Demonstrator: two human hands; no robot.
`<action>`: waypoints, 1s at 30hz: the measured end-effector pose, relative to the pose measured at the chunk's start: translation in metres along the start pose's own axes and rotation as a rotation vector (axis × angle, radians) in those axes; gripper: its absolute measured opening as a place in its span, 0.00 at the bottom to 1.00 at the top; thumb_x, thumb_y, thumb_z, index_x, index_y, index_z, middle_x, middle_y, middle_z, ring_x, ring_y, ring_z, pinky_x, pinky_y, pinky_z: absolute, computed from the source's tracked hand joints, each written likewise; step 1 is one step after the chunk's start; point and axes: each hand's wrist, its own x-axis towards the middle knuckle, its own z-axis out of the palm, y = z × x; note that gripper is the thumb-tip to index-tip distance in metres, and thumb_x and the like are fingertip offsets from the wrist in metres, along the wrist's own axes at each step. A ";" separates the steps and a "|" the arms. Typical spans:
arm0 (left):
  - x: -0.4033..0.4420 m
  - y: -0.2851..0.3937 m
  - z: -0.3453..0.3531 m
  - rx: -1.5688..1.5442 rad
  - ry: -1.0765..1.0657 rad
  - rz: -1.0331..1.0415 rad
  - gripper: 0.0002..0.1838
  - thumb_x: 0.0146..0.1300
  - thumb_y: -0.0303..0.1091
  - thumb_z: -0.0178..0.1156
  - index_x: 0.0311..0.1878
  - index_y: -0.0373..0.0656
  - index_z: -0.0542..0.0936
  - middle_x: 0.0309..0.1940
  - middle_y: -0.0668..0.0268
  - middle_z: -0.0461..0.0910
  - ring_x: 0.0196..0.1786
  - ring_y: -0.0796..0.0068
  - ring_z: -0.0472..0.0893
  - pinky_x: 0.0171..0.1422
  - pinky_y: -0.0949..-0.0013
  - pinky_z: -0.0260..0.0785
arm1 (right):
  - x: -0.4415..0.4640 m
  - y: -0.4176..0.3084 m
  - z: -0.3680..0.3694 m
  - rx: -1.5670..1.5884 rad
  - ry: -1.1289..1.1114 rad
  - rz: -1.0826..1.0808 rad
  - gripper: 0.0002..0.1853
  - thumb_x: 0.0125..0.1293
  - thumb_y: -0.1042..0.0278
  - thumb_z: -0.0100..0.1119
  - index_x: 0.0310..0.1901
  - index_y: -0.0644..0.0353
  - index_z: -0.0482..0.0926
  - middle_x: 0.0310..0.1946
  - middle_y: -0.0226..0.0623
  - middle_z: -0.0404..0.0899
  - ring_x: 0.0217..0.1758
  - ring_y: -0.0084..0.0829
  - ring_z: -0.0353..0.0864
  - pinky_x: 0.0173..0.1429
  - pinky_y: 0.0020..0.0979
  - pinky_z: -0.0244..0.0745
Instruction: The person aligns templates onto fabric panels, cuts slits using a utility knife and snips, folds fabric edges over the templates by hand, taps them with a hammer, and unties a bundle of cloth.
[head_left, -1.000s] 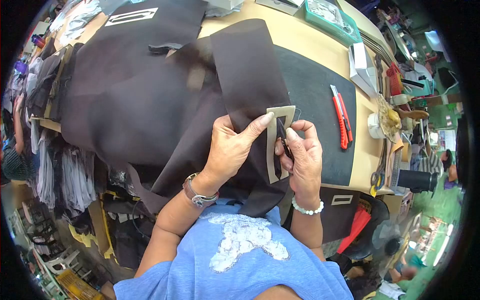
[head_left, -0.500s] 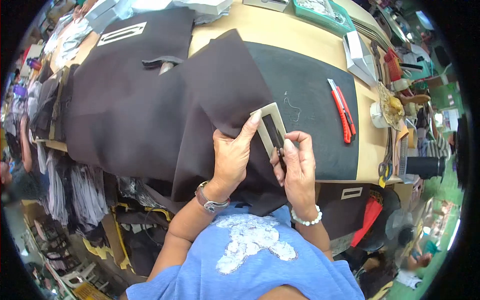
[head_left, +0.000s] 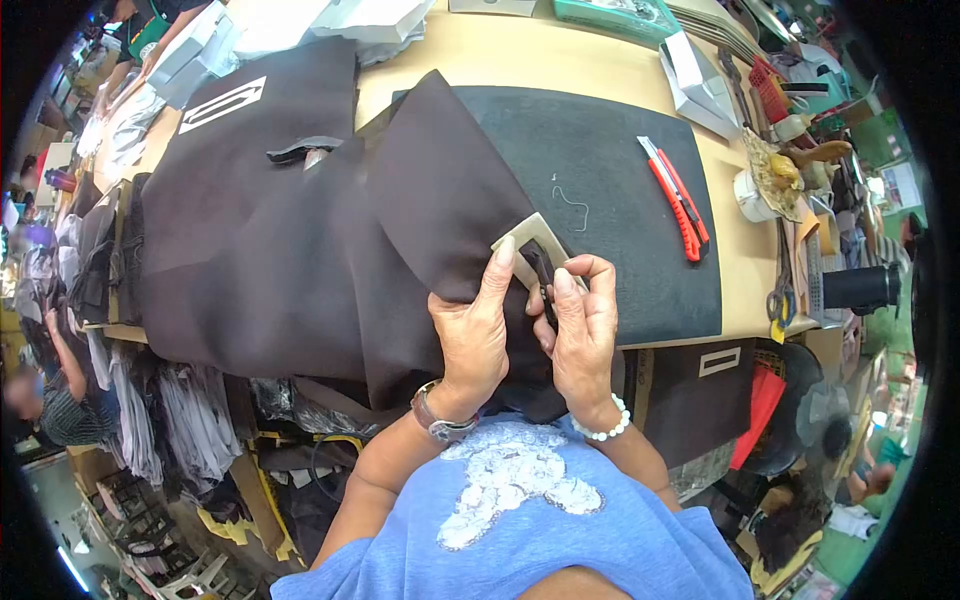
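Observation:
A dark brown sheet (head_left: 440, 190), leather-like, is folded up in front of me, with a pale rectangular frame (head_left: 545, 235) around a slot near its edge. My left hand (head_left: 470, 345) grips the sheet, its thumb pressed on the frame's left corner. At the frame's right side, the thumb and fingers of my right hand (head_left: 585, 335) are closed on a dark strip (head_left: 541, 268) in the slot. Fingertips show behind the strip. Part of the frame is covered by my right fingers.
On the black cutting mat (head_left: 630, 170) lie a red utility knife (head_left: 678, 200) and a loose thread (head_left: 572, 205). A hammer (head_left: 310, 152) rests on the brown material to the left. Scissors (head_left: 782, 290) hang at the table's right edge; white boxes (head_left: 700, 90) stand at the back.
The dark strip in the slot is now bent and bunched between my right fingers, where it looked flatter before. Both hands keep their hold, and the camera view has shifted slightly.

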 end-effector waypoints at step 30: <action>0.032 -0.004 -0.012 -0.070 -0.019 -0.215 0.17 0.61 0.24 0.61 0.54 0.36 0.75 0.50 0.66 0.77 0.52 0.77 0.75 0.60 0.73 0.65 | 0.157 -0.010 -0.059 -1.638 0.021 -0.826 0.09 0.59 0.63 0.59 0.37 0.59 0.76 0.43 0.41 0.71 0.51 0.42 0.71 0.51 0.41 0.69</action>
